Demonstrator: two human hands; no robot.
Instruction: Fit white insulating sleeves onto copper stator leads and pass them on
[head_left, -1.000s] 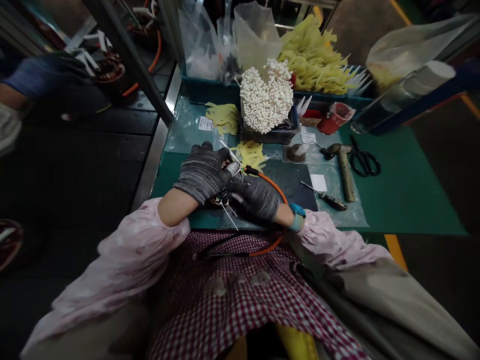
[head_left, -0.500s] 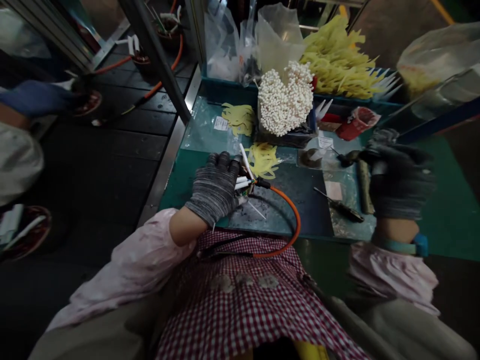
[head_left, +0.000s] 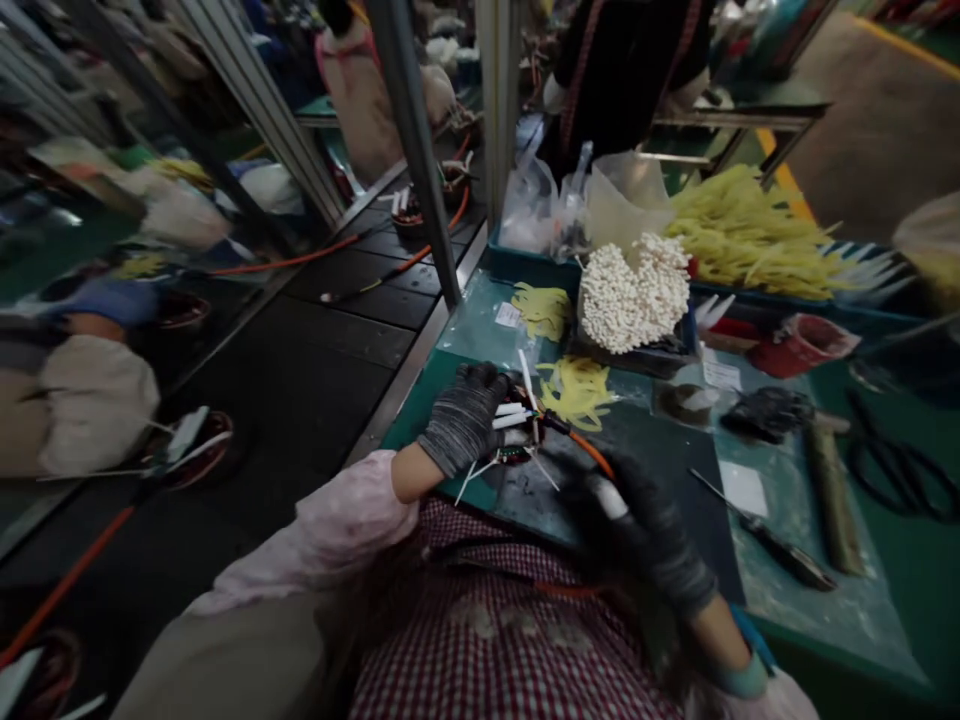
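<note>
The left hand [head_left: 463,420], in a gray knit glove, is curled shut around the stripped end of an orange cable [head_left: 592,455], pinning it to the green bench mat [head_left: 442,405]. Several white wire ends [head_left: 511,416] fan out from the cable end toward 3 o'clock of that fist, and thin white strands [head_left: 471,482] splay toward 6 o'clock.

The right hand [head_left: 637,530], also gloved, lies at 4 o'clock from the left hand, well blurred and apart from it. Its fingertips [head_left: 609,497] are beside the orange cable, but whether they grip anything, one cannot tell.

At 1 o'clock from the cable end sits a loose pile of yellow strips [head_left: 576,392], and a 2nd pile [head_left: 541,310] lies at 12 o'clock. Beyond them, a white cluster of small capped pieces [head_left: 636,293] stands before a teal tray [head_left: 529,262]. Toward 3 o'clock lie a red cup [head_left: 801,345], a wooden-handled hammer [head_left: 831,495], black-handled scissors [head_left: 892,465] and a screwdriver [head_left: 780,545]. A pink sleeve [head_left: 352,525] covers the left forearm above a checked apron [head_left: 495,640].
</note>
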